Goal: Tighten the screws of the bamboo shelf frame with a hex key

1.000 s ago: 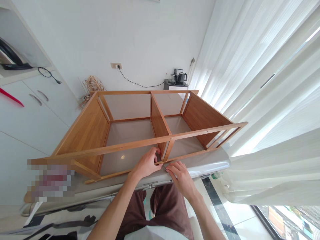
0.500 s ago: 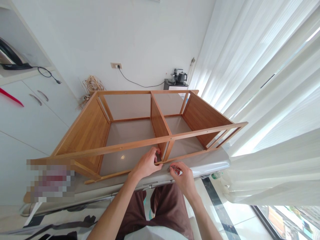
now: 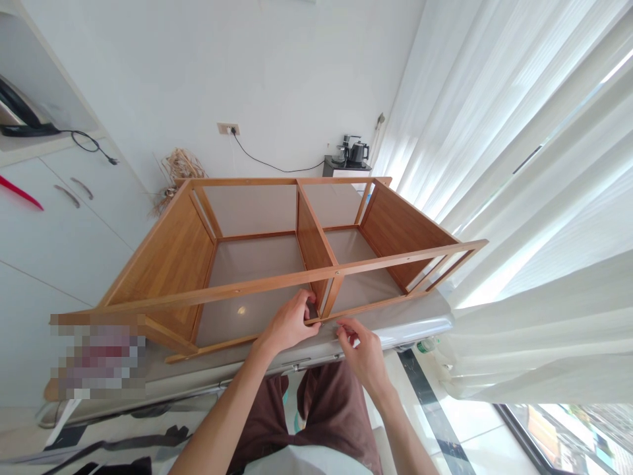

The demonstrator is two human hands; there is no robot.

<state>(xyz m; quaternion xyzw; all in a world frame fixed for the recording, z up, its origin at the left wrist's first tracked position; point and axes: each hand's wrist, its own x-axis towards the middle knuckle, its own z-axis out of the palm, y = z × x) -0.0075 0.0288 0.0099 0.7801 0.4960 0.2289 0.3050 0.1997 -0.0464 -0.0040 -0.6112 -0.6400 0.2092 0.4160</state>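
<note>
A wooden shelf frame (image 3: 267,280) lies on its side on the grey table, with two end panels and a middle panel (image 3: 314,227) between its rails. My left hand (image 3: 291,322) is closed around the near lower rail, where the middle panel meets it, with fingers inside the frame and the thumb on the near side. Just right of that joint, my right hand (image 3: 362,346) is held with thumb and fingertips curled together in front of the rail. Whatever sits between those fingertips is too small to make out.
The table edge (image 3: 395,333) runs in front of my legs. A white curtain (image 3: 534,316) hangs at the right. Dried stalks (image 3: 182,165) stand behind the frame on the left, and a black kettle (image 3: 357,154) stands on a small cabinet at the back.
My right fingers have shifted slightly; a thin metal piece seen at their tips before is no longer distinct. My left hand keeps its grip on the rail, and the frame stays put.
</note>
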